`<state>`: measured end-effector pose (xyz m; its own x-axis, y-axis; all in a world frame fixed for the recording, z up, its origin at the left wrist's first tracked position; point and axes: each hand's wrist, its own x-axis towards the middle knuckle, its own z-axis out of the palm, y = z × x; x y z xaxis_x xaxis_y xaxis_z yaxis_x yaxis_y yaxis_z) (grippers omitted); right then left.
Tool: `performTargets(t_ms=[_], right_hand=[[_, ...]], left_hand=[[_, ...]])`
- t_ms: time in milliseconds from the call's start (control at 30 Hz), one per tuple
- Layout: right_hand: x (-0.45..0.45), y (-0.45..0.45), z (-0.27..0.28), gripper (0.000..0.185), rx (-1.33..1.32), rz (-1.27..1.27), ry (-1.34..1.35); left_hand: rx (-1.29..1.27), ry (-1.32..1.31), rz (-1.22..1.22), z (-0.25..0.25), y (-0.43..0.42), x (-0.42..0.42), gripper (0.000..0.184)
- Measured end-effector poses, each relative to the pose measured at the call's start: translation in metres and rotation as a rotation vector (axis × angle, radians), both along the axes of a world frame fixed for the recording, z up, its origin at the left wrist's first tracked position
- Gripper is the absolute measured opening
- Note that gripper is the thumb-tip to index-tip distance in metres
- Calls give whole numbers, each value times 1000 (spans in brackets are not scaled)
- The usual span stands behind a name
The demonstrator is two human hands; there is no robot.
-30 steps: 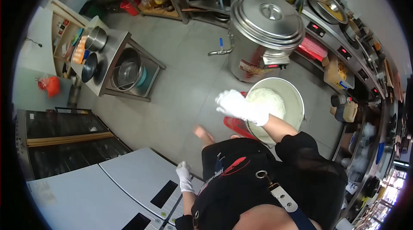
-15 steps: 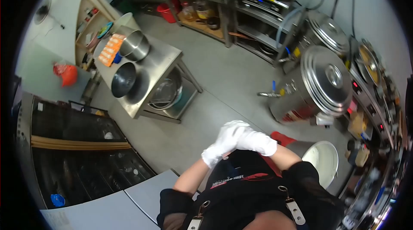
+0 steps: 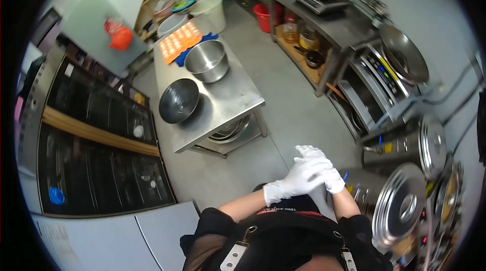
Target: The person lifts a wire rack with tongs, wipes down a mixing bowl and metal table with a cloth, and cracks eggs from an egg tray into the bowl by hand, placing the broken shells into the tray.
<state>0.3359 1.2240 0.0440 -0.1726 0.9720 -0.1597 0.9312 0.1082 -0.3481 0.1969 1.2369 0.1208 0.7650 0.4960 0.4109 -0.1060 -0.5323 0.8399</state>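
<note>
Head view: your left hand (image 3: 299, 181) and right hand (image 3: 330, 176), pressed together, finger closure unclear; gloves (image 3: 275, 193), liable to tear if tugged hard.

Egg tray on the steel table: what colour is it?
The egg tray is orange, clearest in the head view.

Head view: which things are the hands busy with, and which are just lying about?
With the hands:
- Left hand and right hand, touching
- White gloves, worn

Lying about:
- Orange tray
- Dark bowl
- Open steel pot
- Red bucket
</note>
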Motion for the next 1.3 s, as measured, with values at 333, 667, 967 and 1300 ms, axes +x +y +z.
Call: performTargets(t_ms=[333,667,967,1300], right_hand=[[30,156,-2,43,-144,171,48],[68,320,7,44,-176,185,87],[165,488,-13,43,-230,314,59],[137,663,-25,30,58,696,73]], left_hand=[[-1030,67,1103,-88,158,-144,24],[-1161,-162,1083,-113,307,-110,27],[-1275,-665,1341,-67,404,-68,68],[-1290,-706,1712,-68,430,-37,74]])
